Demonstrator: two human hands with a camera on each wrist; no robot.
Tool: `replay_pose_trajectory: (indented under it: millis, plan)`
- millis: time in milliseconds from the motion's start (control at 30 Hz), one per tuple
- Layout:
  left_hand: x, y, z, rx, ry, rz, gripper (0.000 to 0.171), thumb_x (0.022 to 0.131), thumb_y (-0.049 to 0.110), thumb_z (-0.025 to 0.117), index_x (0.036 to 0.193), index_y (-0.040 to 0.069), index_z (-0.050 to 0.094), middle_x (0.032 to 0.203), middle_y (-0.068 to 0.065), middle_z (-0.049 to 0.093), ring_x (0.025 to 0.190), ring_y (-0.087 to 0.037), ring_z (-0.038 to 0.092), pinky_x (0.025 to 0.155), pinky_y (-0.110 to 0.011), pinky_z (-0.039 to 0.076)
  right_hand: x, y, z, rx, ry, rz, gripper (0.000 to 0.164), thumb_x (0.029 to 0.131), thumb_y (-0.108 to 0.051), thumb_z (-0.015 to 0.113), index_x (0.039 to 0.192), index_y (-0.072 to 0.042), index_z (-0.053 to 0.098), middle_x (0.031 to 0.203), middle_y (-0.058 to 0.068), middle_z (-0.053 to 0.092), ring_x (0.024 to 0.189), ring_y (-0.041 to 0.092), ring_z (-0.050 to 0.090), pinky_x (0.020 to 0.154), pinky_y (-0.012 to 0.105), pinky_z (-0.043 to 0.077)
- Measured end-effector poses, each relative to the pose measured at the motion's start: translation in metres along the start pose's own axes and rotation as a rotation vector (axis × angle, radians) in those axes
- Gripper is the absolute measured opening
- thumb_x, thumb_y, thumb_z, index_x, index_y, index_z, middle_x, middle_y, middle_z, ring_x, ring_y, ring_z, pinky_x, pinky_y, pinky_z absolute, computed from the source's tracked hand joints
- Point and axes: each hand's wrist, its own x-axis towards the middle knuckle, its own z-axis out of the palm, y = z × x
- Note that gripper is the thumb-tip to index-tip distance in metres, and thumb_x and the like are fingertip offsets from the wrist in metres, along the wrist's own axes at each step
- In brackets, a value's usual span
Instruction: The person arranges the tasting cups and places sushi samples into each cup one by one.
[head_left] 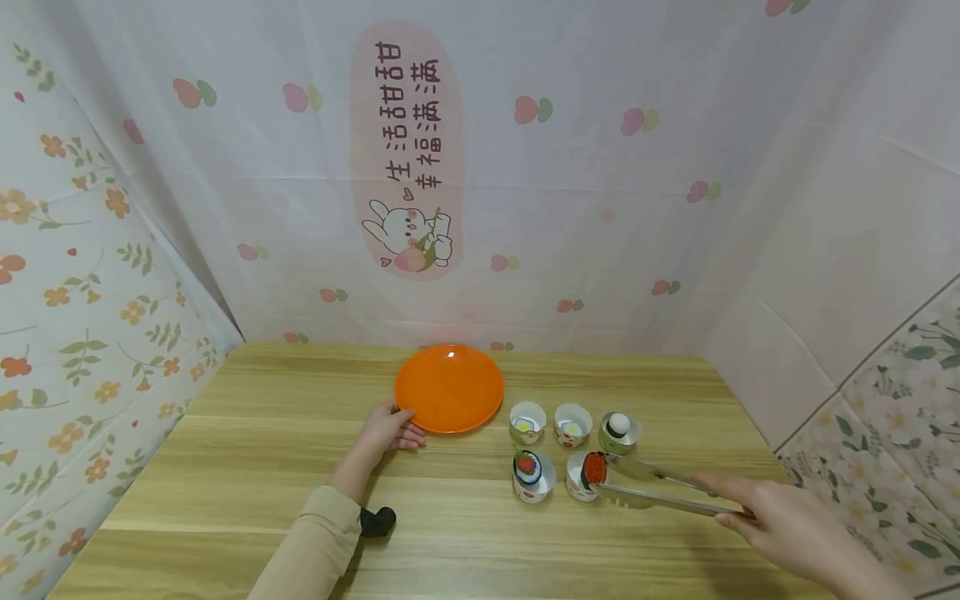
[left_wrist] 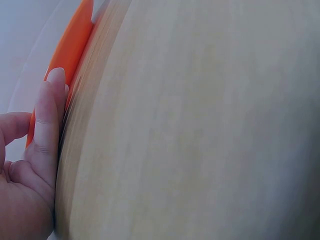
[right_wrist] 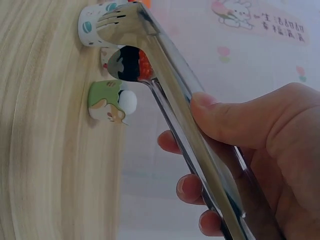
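My left hand pinches the near-left rim of a round orange plate, thumb over the edge and fingers underneath. In the left wrist view those fingers lie along the plate's underside, close to the wood. My right hand grips metal tongs. The tongs' ends stand on either side of a sushi piece with red roe and a dark wrap, at a small paper cup. Whether they touch it I cannot tell. In the right wrist view the roe shows partly behind the tongs.
Left of that cup, another cup holds a sushi roll. Behind stand two cups with pale, yellow-centred pieces, and a green-patterned cup with a white ball. A black object lies by the left sleeve.
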Motion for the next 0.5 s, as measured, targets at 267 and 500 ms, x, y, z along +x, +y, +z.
replay_pose_trajectory:
  millis: [267, 500]
  plan:
    - [-0.0003, 0.0001, 0.0005, 0.003, 0.010, -0.003, 0.020, 0.101, 0.006, 0.043, 0.113, -0.009, 0.044, 0.071, -0.016, 0.066, 0.058, -0.021, 0.067, 0.054, -0.030, 0.057, -0.0003, -0.0013, 0.0030, -0.007, -0.004, 0.040, 0.053, 0.083, -0.025, 0.073, 0.132, -0.010, 0.058, 0.116, 0.014, 0.066, 0.055, -0.004, 0.047, 0.038, 0.022, 0.034]
    - [0.0006, -0.0006, -0.0004, 0.001, 0.000, 0.003, 0.020, 0.101, 0.006, 0.043, 0.113, -0.010, 0.043, 0.072, -0.016, 0.067, 0.059, -0.021, 0.067, 0.054, -0.030, 0.057, -0.0015, -0.0015, 0.0045, 0.000, -0.029, 0.074, 0.057, 0.082, -0.032, 0.073, 0.134, -0.012, 0.057, 0.117, 0.014, 0.065, 0.065, 0.000, 0.058, 0.036, 0.022, 0.035]
